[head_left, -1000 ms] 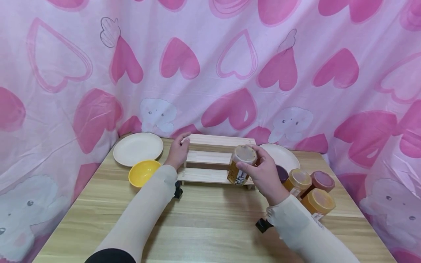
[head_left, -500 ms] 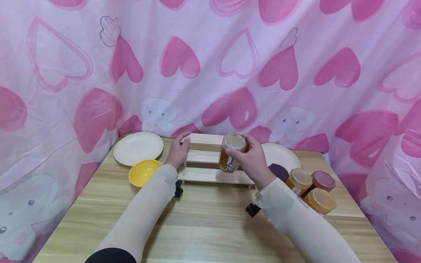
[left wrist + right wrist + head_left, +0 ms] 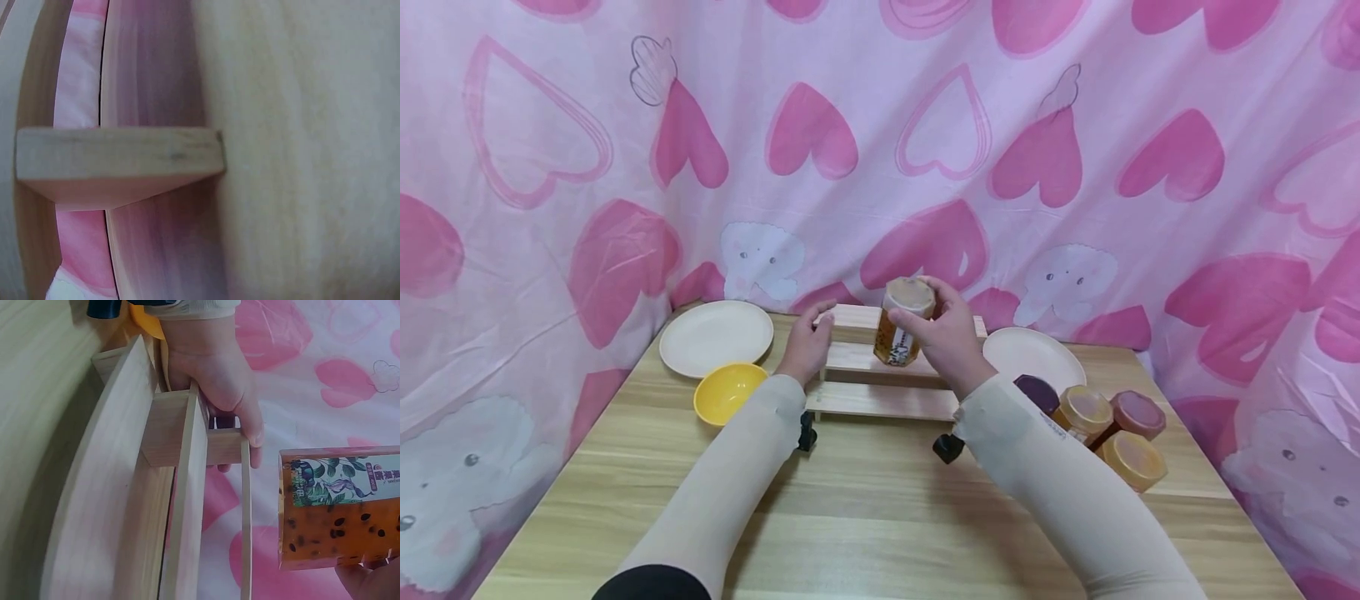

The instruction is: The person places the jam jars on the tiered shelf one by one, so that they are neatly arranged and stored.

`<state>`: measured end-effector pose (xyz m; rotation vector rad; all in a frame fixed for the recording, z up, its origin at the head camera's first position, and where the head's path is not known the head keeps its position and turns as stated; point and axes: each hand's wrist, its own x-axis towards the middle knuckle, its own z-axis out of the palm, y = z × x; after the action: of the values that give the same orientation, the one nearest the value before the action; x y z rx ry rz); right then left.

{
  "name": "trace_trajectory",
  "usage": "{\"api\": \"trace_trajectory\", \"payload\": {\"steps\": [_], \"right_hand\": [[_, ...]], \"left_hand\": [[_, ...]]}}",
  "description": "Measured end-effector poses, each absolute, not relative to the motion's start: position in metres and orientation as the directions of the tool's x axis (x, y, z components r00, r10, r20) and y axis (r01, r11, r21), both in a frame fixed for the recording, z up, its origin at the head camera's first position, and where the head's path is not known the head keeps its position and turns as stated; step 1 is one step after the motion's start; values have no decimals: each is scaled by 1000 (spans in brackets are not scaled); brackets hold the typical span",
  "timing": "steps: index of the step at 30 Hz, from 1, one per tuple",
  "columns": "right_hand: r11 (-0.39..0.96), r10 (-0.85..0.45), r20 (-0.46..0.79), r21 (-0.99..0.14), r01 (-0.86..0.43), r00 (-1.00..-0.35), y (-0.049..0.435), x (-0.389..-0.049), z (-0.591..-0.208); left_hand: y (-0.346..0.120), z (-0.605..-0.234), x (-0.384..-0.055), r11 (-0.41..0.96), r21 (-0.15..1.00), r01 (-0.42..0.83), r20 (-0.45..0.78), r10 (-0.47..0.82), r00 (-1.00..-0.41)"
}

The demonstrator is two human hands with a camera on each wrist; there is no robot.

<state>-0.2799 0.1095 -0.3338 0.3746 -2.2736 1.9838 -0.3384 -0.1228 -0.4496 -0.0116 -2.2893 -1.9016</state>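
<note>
Right hand (image 3: pixel 953 335) holds one jar (image 3: pixel 892 335); four others (image 3: pixel 1084 410) stand.

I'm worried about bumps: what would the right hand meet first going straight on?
Likely the curtain; the jar in the right hand looks raised above the top shelf, though depth is unclear.

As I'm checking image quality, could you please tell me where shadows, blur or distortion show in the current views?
Head: soft shadows on the table beside the right sleeve; left wrist: pale wood at right blurred; right wrist: the wooden rack looks bowed, perhaps lens distortion, the jar fairly crisp.
</note>
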Motion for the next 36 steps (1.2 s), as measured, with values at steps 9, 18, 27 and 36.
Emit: {"api": "trace_trajectory", "payload": {"steps": [9, 18, 27, 36], "right_hand": [[97, -97, 244, -963, -253, -965, 86, -296, -333], [112, -66, 250, -960, -256, -966, 70, -313, -337], [98, -70, 251, -961, -257, -965, 51, -329, -332], [124, -71, 278, -950, -285, -958, 45, -345, -335]], "left_hand": [[-124, -452, -337, 190, 975, 112, 130, -85, -988], [-125, -454, -337, 185, 979, 83, 99, -76, -992], [-127, -453, -336, 187, 979, 83, 100, -83, -992], [-127, -453, -339, 182, 977, 109, 123, -68, -990]]}}
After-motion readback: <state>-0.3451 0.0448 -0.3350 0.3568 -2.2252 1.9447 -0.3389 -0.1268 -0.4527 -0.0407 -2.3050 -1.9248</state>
